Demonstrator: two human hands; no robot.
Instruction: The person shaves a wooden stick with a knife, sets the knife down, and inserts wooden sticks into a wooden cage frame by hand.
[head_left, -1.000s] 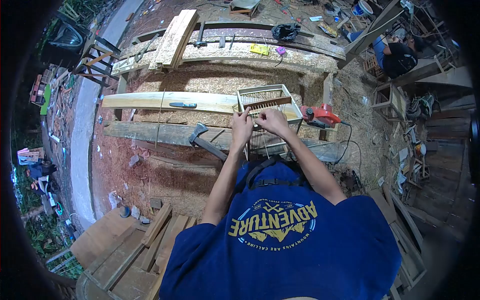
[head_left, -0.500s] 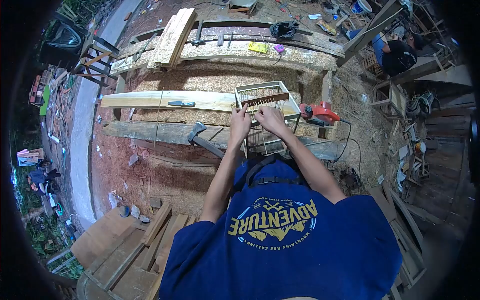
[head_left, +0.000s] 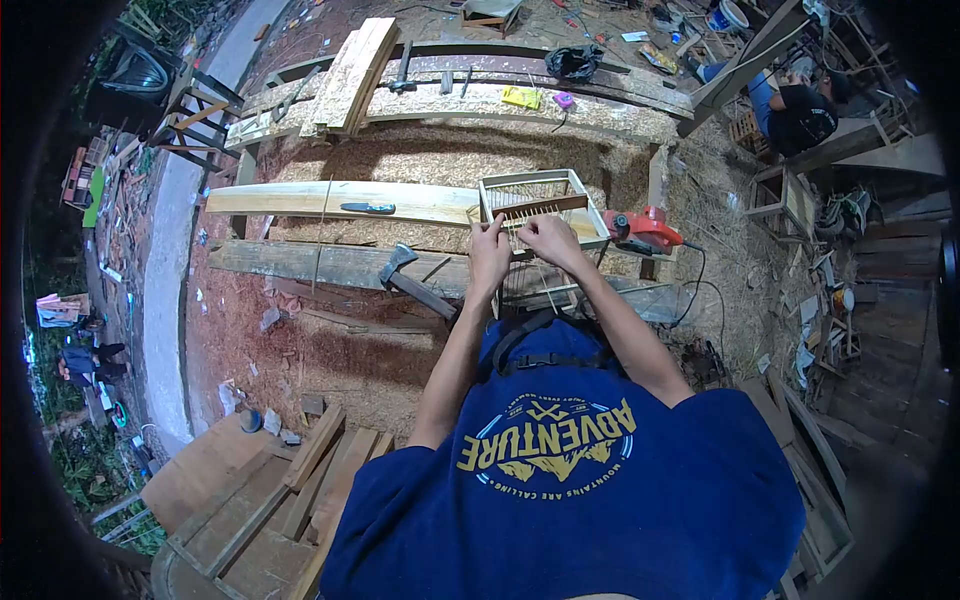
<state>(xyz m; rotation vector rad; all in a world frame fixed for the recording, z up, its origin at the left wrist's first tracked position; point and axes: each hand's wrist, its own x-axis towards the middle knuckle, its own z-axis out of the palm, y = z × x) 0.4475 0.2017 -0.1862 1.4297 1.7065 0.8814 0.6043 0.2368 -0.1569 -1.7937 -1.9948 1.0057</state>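
Note:
A light wooden frame [head_left: 595, 212] with thin rods stands on the bench in front of me. A dark brown strip [head_left: 560, 204] with a row of thin sticks lies across it. My left hand [head_left: 489, 250] is closed at the strip's left end, its fingers around that end. My right hand [head_left: 550, 240] is closed in a pinch at the sticks just below the strip; what it pinches is too small to make out. A red power tool [head_left: 645, 231] rests right of the frame. The blue-black knife [head_left: 368, 208] lies on the pale plank [head_left: 270, 200] at left.
A hatchet [head_left: 400, 268] lies on the nearer plank. Boards [head_left: 355, 75], a yellow item [head_left: 521, 97], a pink item [head_left: 564, 100] and a black bag [head_left: 574, 62] sit on the far bench. One person [head_left: 800, 118] is at upper right, another [head_left: 85, 362] at far left. Wood pieces [head_left: 315, 450] lie lower left.
The brown strip tilted up and has come back down slightly, with both hands staying at it. The person at far left has shifted posture.

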